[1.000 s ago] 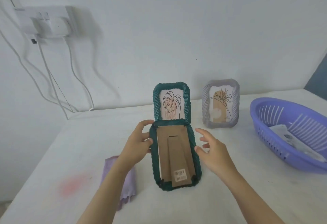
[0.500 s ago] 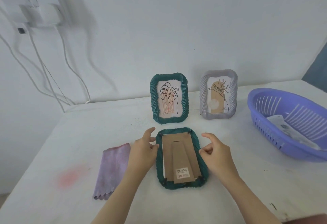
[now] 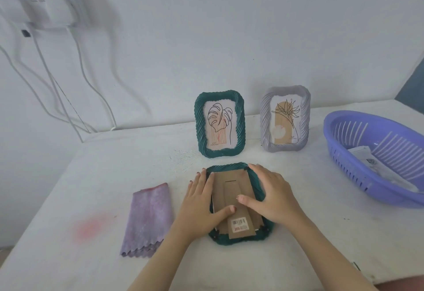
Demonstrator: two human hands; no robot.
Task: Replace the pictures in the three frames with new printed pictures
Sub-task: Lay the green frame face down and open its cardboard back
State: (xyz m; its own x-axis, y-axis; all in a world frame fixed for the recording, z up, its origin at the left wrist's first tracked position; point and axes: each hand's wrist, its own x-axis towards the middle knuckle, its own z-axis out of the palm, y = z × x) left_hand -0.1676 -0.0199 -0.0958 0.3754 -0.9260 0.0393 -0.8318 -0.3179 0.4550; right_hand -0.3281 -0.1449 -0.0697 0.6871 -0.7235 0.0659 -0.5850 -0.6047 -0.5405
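Head view: a dark green frame (image 3: pixel 241 241) lies face down on the white table (image 3: pixel 91 176), in front of the person. Its twisted, rope-like rim rings a brown cardboard back (image 3: pixel 231 189) with a stand flap, a slot near the top and a barcode sticker (image 3: pixel 238 223) at the bottom.

The left hand (image 3: pixel 202 203) lies flat along the frame's left edge. Its fingers are straight and grasp nothing, and its thumb presses the back just above the sticker. The right hand (image 3: pixel 273 196) rests flat over the right rim, thumb on the flap, likewise unclenched.

Behind stand a second green frame (image 3: pixel 199 127) with a leaf drawing and, to its right, a grey frame (image 3: pixel 265 120) with a flower drawing. A purple cloth (image 3: pixel 148 217) lies to the left, and a purple basket (image 3: pixel 358 171) holding papers (image 3: pixel 376 164) sits to the right.
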